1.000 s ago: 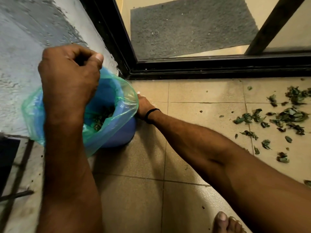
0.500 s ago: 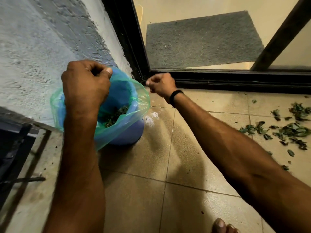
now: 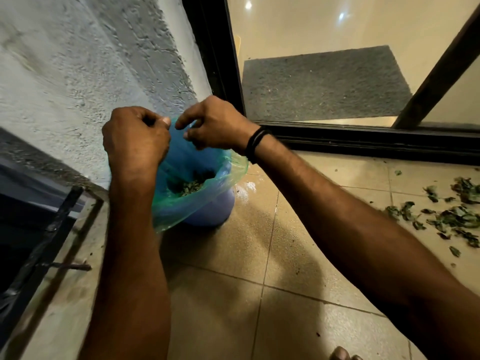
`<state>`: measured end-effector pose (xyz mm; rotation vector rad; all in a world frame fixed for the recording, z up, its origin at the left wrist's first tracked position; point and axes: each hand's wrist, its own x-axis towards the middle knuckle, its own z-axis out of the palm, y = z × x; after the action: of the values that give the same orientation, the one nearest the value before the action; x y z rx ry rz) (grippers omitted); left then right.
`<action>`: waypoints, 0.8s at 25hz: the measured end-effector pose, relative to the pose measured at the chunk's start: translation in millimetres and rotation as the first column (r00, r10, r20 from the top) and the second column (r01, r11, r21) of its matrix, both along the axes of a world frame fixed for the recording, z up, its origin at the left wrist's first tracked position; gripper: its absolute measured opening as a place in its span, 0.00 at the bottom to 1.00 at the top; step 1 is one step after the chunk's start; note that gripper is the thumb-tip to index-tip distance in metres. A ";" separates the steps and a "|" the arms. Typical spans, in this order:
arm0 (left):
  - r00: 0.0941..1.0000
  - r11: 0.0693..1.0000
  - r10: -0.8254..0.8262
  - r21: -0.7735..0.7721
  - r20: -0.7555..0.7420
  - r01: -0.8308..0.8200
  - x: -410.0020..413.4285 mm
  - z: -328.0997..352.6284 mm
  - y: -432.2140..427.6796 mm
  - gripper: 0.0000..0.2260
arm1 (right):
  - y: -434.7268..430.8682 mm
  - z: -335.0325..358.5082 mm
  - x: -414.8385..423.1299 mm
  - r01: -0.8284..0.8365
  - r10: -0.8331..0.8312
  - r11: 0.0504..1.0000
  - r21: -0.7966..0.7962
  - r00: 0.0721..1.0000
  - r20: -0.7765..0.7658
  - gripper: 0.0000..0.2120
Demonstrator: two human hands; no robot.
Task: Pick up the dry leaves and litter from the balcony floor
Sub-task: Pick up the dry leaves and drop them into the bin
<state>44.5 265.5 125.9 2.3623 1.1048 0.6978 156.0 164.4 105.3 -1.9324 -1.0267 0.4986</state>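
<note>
Beyond the fingers (image 3: 185,122), a grey doormat (image 3: 324,84) lies flat behind the glass door (image 3: 337,27). The black door frame (image 3: 213,48) stands just behind them. Left of them rises a rough plastered wall (image 3: 78,61); lower left, a dark metal bar (image 3: 61,216)

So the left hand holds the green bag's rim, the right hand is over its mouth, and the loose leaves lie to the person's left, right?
Not quite: the head view shows the loose leaves on the floor to the person's right. The left hand does hold the rim of the green bag, the right hand over its mouth.
</note>
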 end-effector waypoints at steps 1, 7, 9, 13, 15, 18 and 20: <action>1.000 1.000 0.001 -0.001 0.001 -0.001 -1.4 0.4 -1.3 0.11 | -0.9 2.8 1.9 0.036 -0.036 0.999 0.002 0.999 0.021 0.10; 0.984 0.990 -0.139 0.028 0.110 0.137 8.8 8.5 -35.8 0.11 | -54.2 22.9 47.7 0.340 -0.316 0.922 0.184 0.937 -0.146 0.05; 0.953 0.969 -0.248 0.027 0.176 0.247 27.5 6.5 -64.7 0.11 | -87.1 5.7 69.2 0.459 -0.428 0.872 0.169 0.884 -0.188 0.05; 0.883 0.893 -0.420 -0.077 0.210 0.443 70.4 -30.2 -129.6 0.08 | -169.3 -53.9 92.0 0.636 -0.636 0.771 -0.046 0.764 -0.103 0.06; 0.853 0.834 -0.504 -0.182 0.135 0.522 90.2 -73.1 -163.8 0.07 | -227.1 -90.3 88.1 0.709 -0.725 0.683 -0.174 0.688 -0.040 0.06; 0.811 0.774 -0.585 -0.310 -0.016 0.552 99.9 -142.6 -206.0 0.11 | -307.4 -147.1 68.1 0.775 -0.822 0.524 -0.354 0.569 0.030 0.06; 0.785 0.749 -0.615 -0.372 -0.080 0.548 95.3 -179.5 -231.7 0.15 | -347.8 -175.7 51.1 0.793 -0.859 0.404 -0.456 0.500 0.107 0.08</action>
<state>139.8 33.8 -53.6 2.3106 0.4281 0.0377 207.1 -183.5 -70.4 -2.4722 0.3092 0.2736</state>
